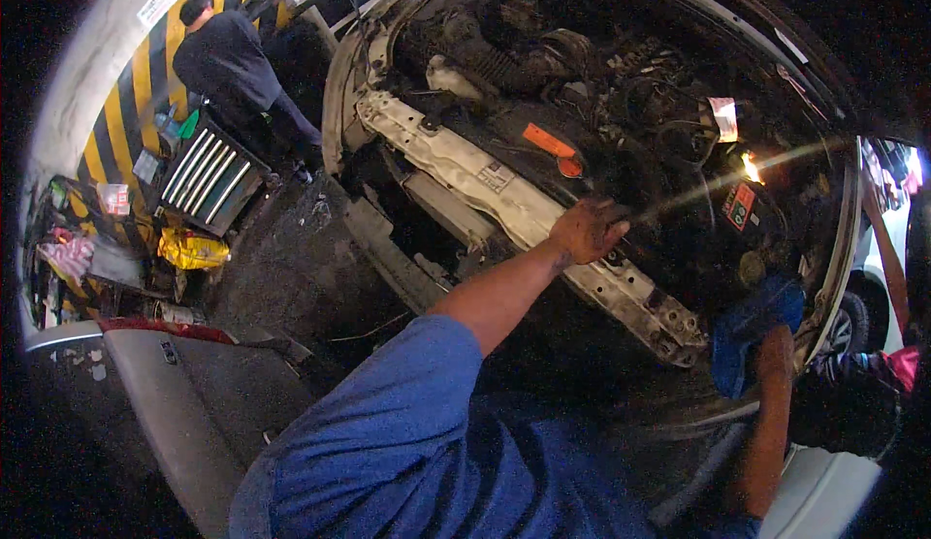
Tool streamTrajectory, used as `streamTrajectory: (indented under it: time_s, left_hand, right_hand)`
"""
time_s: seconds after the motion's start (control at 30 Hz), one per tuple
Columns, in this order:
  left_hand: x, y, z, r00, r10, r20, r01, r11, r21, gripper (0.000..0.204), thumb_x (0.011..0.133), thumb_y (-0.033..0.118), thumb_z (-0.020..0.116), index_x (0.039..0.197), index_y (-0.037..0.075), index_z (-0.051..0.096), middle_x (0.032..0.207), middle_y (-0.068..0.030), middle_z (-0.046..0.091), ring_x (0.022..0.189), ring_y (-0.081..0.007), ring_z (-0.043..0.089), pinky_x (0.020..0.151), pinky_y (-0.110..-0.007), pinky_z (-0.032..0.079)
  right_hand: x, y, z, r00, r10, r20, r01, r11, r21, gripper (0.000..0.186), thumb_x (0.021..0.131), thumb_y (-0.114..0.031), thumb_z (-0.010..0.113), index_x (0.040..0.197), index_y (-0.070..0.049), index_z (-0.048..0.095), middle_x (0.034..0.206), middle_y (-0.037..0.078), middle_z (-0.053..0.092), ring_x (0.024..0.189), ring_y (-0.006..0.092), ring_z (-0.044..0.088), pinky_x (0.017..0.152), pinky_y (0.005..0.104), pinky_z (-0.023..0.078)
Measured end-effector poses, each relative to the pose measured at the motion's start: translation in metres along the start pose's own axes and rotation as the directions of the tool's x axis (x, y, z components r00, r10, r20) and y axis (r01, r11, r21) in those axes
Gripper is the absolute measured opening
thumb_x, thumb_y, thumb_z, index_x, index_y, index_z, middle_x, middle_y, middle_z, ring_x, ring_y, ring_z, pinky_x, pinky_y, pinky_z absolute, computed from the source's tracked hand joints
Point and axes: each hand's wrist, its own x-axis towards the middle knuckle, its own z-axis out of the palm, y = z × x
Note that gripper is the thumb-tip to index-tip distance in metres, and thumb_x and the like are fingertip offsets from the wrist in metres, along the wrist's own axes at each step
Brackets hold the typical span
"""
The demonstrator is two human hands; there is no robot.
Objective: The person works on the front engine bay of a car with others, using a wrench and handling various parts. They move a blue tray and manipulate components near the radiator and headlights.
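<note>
By a striped wall (141, 79), head view, could slip if leaning too hard on the cream crossbar (524, 200) directly under the bent-fingered left hand (590, 231), or snag on engine parts (752, 268) the blue cloth (742, 331) covering the right hand (774, 345) near the crossbar's end, can't tell either grip.

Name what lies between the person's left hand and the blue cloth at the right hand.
In the head view, a stretch of pale metal crossbar lies between the left hand and the blue cloth, ending close to the cloth.
</note>
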Motion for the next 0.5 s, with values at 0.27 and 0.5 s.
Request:
streamTrajectory:
  time_s: [0.27, 0.5]
  left_hand:
    - [-0.031, -0.079, -0.034, 0.917, 0.11, -0.382, -0.182, 0.971, -0.155, 0.049, 0.092, 0.036, 0.051, 0.131, 0.006, 0.046, 0.135, -0.0212, 0.042, 0.126, -0.0388, 0.039, 0.107, -0.045, 0.028]
    - [-0.041, -0.235, -0.178, 0.922, -0.16, -0.352, 0.146, 0.987, -0.067, 0.047, 0.092, 0.035, 0.052, 0.124, 0.001, 0.052, 0.131, -0.0221, 0.048, 0.124, -0.0351, 0.043, 0.103, -0.042, 0.034]
  right_hand:
    - [-0.021, 0.01, -0.007, 0.997, 0.072, -0.007, -0.072, 0.997, 0.014, 0.026, 0.088, -0.02, 0.052, 0.101, 0.001, 0.062, 0.1, 0.021, 0.064, 0.094, 0.042, 0.059, 0.083, 0.0451, 0.047]
    - [-0.031, -0.021, -0.056, 0.975, 0.217, 0.042, -0.216, 0.976, -0.018, 0.028, 0.089, -0.021, 0.052, 0.104, 0.001, 0.062, 0.102, 0.021, 0.063, 0.095, 0.0408, 0.059, 0.084, 0.0442, 0.047]
